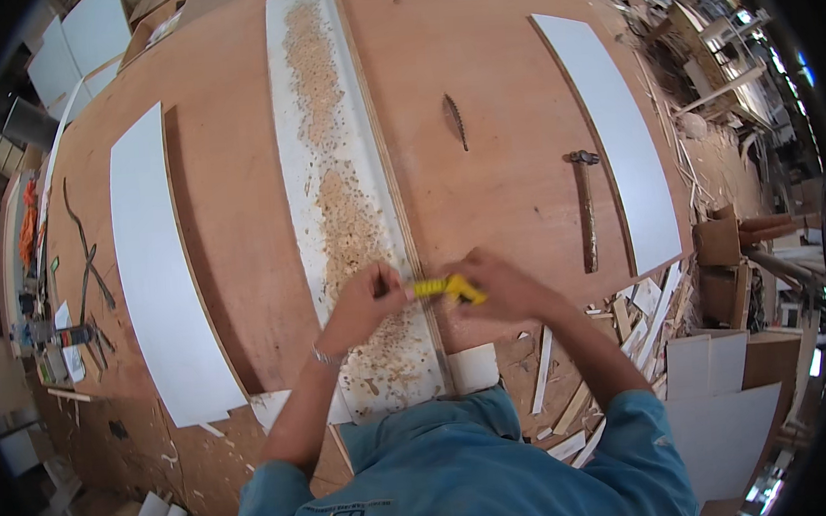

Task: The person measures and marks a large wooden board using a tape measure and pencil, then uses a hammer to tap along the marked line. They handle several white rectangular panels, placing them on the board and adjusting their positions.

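A yellow tape measure [464, 290] is held over a long white board [401, 344], which is strewn with sawdust and chips. My right hand [504, 281] is closed around its case. A short length of yellow tape reaches leftward from it to my left hand [368, 300], whose fingers are pinched at the tape's end. The white board runs lengthways away from me across a brown wooden table [494, 196]. Right of it, a toothed saw blade [457, 123] shows in a slot in the tabletop.
White panels lie at left [163, 264] and right [619, 141]. A hammer [587, 209] rests beside the right panel. Black tools [92, 268] lie at the far left. Wood offcuts [582, 399] litter the area below the table's right front edge, with stacked boards [717, 438] beside them.
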The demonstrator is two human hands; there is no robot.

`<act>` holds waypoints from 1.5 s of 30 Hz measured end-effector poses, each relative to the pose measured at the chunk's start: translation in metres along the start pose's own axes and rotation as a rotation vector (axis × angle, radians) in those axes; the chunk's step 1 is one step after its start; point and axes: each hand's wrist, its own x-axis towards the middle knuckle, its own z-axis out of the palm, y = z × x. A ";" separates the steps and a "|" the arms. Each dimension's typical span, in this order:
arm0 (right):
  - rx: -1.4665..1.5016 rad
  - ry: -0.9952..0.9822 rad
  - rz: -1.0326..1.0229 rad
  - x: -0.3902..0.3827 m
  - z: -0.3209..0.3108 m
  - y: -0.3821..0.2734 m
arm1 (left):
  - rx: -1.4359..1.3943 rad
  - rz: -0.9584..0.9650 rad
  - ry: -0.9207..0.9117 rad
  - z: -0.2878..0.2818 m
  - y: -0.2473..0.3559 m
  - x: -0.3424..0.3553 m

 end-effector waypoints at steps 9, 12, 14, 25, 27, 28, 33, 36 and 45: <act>-0.457 0.473 0.161 0.031 -0.138 0.165 | 0.729 0.128 0.724 -0.058 -0.006 0.129; -0.539 0.522 0.169 0.053 -0.170 0.202 | 0.858 -0.336 1.036 -0.077 -0.037 0.110; -0.563 0.464 0.154 0.070 -0.182 0.221 | 0.840 -0.190 1.022 -0.075 -0.059 0.108; -0.613 0.442 0.115 0.118 -0.164 0.216 | 0.713 -0.039 1.000 -0.053 -0.055 0.108; -0.627 0.448 0.116 0.122 -0.157 0.215 | 0.674 -0.034 0.985 -0.054 -0.057 0.108; -0.634 0.455 0.115 0.123 -0.156 0.214 | 0.664 -0.031 0.982 -0.055 -0.058 0.108; -0.635 0.424 0.110 0.129 -0.163 0.208 | 0.690 -0.081 0.940 -0.052 -0.044 0.101; -0.673 0.454 0.068 0.134 -0.162 0.215 | 0.687 -0.061 0.941 -0.056 -0.049 0.099; -0.716 0.421 0.069 0.135 -0.165 0.218 | 0.758 -0.103 0.960 -0.052 -0.040 0.101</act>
